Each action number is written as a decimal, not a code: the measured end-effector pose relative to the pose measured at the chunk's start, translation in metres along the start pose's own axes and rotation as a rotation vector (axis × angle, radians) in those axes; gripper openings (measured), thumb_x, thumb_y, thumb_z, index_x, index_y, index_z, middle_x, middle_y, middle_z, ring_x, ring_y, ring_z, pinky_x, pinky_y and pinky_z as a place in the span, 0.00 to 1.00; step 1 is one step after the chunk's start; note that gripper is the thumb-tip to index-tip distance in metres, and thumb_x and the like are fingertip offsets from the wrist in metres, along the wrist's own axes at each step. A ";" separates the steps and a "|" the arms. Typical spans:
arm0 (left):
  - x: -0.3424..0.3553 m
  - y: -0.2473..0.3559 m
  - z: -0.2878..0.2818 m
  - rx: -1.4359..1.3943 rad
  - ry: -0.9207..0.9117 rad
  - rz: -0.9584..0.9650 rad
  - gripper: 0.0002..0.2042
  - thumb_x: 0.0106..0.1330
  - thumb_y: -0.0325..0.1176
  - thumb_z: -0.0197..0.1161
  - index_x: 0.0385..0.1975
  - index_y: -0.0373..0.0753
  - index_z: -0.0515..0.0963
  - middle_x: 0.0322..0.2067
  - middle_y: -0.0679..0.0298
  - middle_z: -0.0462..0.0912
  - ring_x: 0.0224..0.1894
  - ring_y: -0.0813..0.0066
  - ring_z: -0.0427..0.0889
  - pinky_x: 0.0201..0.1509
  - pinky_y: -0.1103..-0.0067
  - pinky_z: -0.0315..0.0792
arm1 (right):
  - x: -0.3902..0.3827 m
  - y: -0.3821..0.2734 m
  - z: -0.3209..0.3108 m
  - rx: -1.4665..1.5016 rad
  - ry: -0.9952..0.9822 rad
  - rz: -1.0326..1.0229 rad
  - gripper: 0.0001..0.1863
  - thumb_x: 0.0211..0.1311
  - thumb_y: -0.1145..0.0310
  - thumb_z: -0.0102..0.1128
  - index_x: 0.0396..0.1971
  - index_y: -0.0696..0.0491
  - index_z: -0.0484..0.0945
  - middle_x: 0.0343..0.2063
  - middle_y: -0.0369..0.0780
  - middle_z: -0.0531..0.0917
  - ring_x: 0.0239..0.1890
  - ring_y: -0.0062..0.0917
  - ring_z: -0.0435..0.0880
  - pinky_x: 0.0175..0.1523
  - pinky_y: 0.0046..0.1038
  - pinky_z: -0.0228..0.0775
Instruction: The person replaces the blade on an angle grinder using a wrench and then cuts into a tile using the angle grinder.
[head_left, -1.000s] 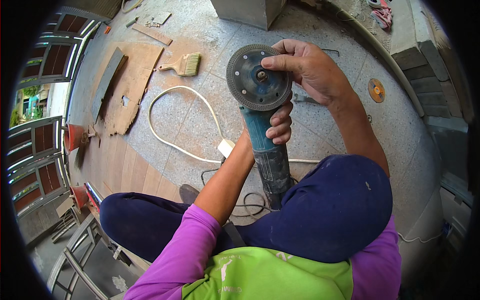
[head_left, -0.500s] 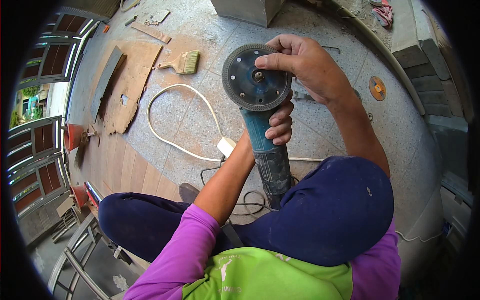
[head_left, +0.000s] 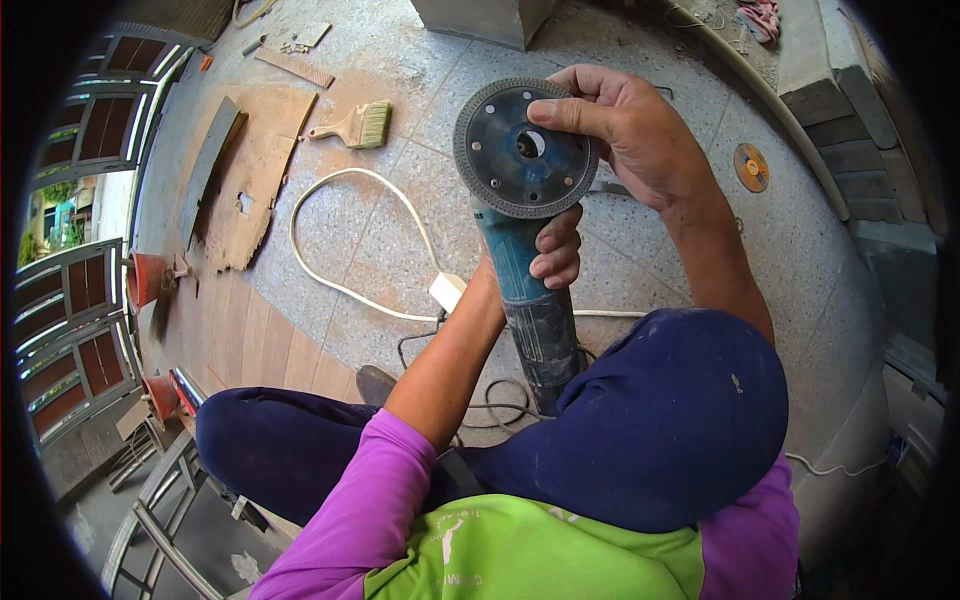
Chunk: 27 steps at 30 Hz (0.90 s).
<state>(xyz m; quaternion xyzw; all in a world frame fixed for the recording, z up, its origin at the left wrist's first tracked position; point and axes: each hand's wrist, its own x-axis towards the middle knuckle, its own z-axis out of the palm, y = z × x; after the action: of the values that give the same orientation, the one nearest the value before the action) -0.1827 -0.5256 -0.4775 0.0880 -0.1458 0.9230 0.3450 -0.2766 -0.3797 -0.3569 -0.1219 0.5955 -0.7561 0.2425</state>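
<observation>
My left hand (head_left: 555,247) is closed around the teal and dusty black body of an angle grinder (head_left: 530,315), held upright between my bent knees. Above its head is a dark round cutting disc (head_left: 500,170) with a segmented rim, small holes and an open centre hole. My right hand (head_left: 635,135) pinches the disc's upper right edge, thumb on the front face. The disc hides most of the grinder's head; I cannot tell whether the two touch.
A paintbrush (head_left: 355,128), a torn board (head_left: 265,195), white cable with a socket block (head_left: 448,290) and an orange-centred disc (head_left: 750,168) lie on the floor. A metal gate (head_left: 75,320) stands left, a concrete column (head_left: 480,20) ahead, stacked blocks (head_left: 830,90) right.
The cutting disc has shifted slightly up and right with my right hand; its centre hole now shows where the spindle showed before. My left hand stays around the grinder.
</observation>
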 end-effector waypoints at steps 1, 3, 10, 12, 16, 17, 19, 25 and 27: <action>-0.001 0.000 -0.001 0.001 0.001 0.000 0.30 0.72 0.60 0.49 0.56 0.37 0.72 0.27 0.58 0.73 0.21 0.62 0.78 0.28 0.65 0.74 | -0.001 0.000 0.001 0.009 0.002 0.010 0.13 0.61 0.69 0.72 0.42 0.61 0.82 0.34 0.41 0.87 0.38 0.21 0.87 0.48 0.23 0.78; -0.002 -0.001 -0.003 -0.011 0.001 -0.007 0.29 0.73 0.59 0.47 0.56 0.37 0.72 0.27 0.58 0.73 0.21 0.62 0.78 0.28 0.65 0.75 | 0.000 0.008 0.003 -0.007 -0.016 -0.001 0.14 0.61 0.68 0.72 0.41 0.60 0.83 0.33 0.40 0.87 0.38 0.21 0.87 0.47 0.23 0.78; 0.005 -0.001 -0.002 -0.017 -0.082 -0.060 0.31 0.73 0.60 0.48 0.58 0.36 0.70 0.26 0.57 0.73 0.20 0.61 0.78 0.27 0.64 0.75 | 0.000 0.008 0.009 -0.196 0.035 -0.049 0.16 0.59 0.64 0.74 0.40 0.60 0.84 0.30 0.40 0.87 0.34 0.21 0.86 0.44 0.22 0.78; 0.004 -0.001 -0.002 -0.007 -0.071 -0.064 0.31 0.73 0.60 0.48 0.58 0.36 0.69 0.26 0.56 0.74 0.20 0.61 0.78 0.26 0.65 0.74 | 0.001 0.006 0.005 -0.243 0.026 -0.049 0.16 0.60 0.63 0.74 0.39 0.60 0.84 0.30 0.41 0.87 0.34 0.21 0.87 0.44 0.22 0.78; 0.005 -0.004 0.000 -0.004 -0.079 -0.064 0.30 0.73 0.60 0.46 0.57 0.36 0.69 0.27 0.56 0.75 0.18 0.60 0.78 0.25 0.65 0.74 | 0.004 0.004 0.001 -0.243 -0.002 -0.084 0.16 0.60 0.62 0.74 0.38 0.59 0.85 0.30 0.41 0.88 0.33 0.21 0.87 0.43 0.22 0.78; 0.006 -0.003 0.001 -0.002 -0.094 -0.074 0.30 0.73 0.61 0.47 0.56 0.37 0.68 0.27 0.56 0.76 0.18 0.60 0.78 0.25 0.65 0.74 | 0.004 0.003 0.002 -0.243 -0.003 -0.084 0.16 0.60 0.62 0.74 0.38 0.59 0.85 0.30 0.41 0.88 0.33 0.21 0.87 0.43 0.22 0.78; 0.005 -0.002 0.002 -0.003 -0.112 -0.087 0.29 0.73 0.61 0.47 0.55 0.37 0.68 0.26 0.56 0.76 0.18 0.60 0.78 0.26 0.65 0.74 | 0.002 0.000 0.004 -0.371 -0.021 -0.107 0.16 0.61 0.62 0.74 0.41 0.58 0.84 0.31 0.41 0.88 0.34 0.21 0.87 0.45 0.24 0.78; 0.003 -0.006 0.000 -0.058 -0.086 -0.071 0.30 0.72 0.62 0.49 0.54 0.37 0.67 0.26 0.55 0.77 0.18 0.59 0.78 0.26 0.64 0.74 | 0.002 0.001 0.005 -0.497 -0.022 -0.099 0.19 0.61 0.59 0.73 0.43 0.59 0.84 0.31 0.41 0.88 0.34 0.22 0.88 0.44 0.24 0.78; -0.001 -0.002 -0.001 -0.026 -0.075 -0.061 0.30 0.72 0.61 0.48 0.55 0.36 0.67 0.26 0.56 0.76 0.18 0.59 0.78 0.27 0.63 0.74 | 0.003 0.005 0.004 -0.478 -0.033 -0.107 0.20 0.61 0.58 0.73 0.43 0.59 0.84 0.31 0.41 0.88 0.35 0.22 0.88 0.44 0.24 0.78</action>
<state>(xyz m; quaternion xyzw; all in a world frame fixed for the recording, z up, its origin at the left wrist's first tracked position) -0.1809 -0.5245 -0.4781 0.1225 -0.1681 0.9060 0.3685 -0.2763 -0.3859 -0.3610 -0.2195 0.7463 -0.6032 0.1762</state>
